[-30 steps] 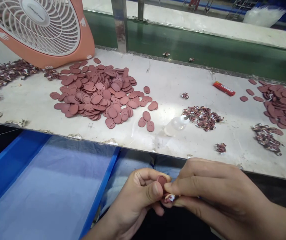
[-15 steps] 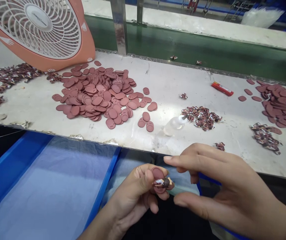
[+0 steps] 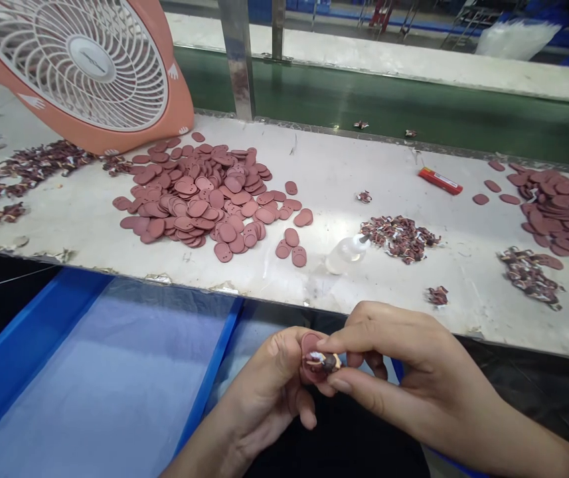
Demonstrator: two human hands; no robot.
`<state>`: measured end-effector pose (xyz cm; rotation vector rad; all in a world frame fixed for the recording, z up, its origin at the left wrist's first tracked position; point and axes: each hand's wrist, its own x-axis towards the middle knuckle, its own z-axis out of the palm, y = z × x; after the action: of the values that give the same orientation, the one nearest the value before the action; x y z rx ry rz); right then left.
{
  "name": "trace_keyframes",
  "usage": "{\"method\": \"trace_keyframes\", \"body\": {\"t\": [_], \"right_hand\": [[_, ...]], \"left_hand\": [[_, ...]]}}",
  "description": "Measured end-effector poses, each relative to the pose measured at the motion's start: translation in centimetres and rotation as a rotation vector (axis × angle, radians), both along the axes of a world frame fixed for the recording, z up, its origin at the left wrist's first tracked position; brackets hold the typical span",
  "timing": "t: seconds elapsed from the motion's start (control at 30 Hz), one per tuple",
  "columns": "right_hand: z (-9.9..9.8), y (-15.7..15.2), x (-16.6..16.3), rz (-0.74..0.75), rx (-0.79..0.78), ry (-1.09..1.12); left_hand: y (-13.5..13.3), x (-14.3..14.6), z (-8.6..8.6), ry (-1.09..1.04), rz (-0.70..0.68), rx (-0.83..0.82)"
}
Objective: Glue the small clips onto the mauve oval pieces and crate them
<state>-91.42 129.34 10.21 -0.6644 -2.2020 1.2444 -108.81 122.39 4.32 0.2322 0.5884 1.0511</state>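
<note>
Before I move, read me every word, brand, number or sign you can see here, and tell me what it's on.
Nothing is legible.
Orange box fan, dark logo on its white hub: too blurred to read.
Narrow red packet, print on its pale label: too small to read.
Reddish-brown oval disc in the left hand: no lettering visible.

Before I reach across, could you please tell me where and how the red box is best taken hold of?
I'd pinch the red box across its middle, coming from above: it is long and narrow, lies down, and nothing touches its long sides, so both seem free.
</note>
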Motion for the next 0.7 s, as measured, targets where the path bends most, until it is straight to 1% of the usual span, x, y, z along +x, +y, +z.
{"method": "trace_keyframes", "body": {"t": [0.07,0.1,0.13,0.17,0.23,0.3,0.37,0.43,0.5,0.63,0.7], "right_hand": [[-0.2,-0.1,-0.3,-0.034,0.055,0.045],[-0.3,-0.2,-0.5,-0.071,0.114,0.063],[-0.5,-0.3,-0.7,-0.117,0.189,0.07],[-0.7,-0.5,-1.0,-0.169,0.279,0.067],[-1.5,-1.0,-1.7,-0.272,0.474,0.05],[-2.4,-1.4,-2.4,-0.323,0.646,0.041],[-3.4,-1.7,-3.2,-0.316,0.755,0.055],[-4.2,-1.8,-4.1,-0.286,0.797,0.079],[-4.4,-1.8,-5.1,-0.261,0.799,0.095],[-4.0,-2.0,-6.4,-0.195,0.782,0.076],[-4.0,-2.4,-6.2,-0.163,0.819,0.066]], "left_hand": [[-0.1,-0.2,-0.1,0.017,-0.01,0.024],[-0.2,-0.4,-0.1,0.042,0.001,0.03],[-0.4,-0.5,0.0,0.091,0.041,0.024],[-0.5,-0.6,0.1,0.167,0.112,0.012],[-1.0,-0.7,0.4,0.353,0.309,-0.013],[-1.4,-0.8,0.6,0.501,0.471,-0.013],[-1.6,-0.9,0.8,0.572,0.538,0.005],[-1.5,-1.0,0.8,0.606,0.564,0.005],[-1.4,-1.1,0.9,0.624,0.587,-0.017],[-1.8,-2.1,0.9,0.636,0.587,-0.097],[-2.4,-3.3,0.4,0.734,0.616,-0.152]]}}
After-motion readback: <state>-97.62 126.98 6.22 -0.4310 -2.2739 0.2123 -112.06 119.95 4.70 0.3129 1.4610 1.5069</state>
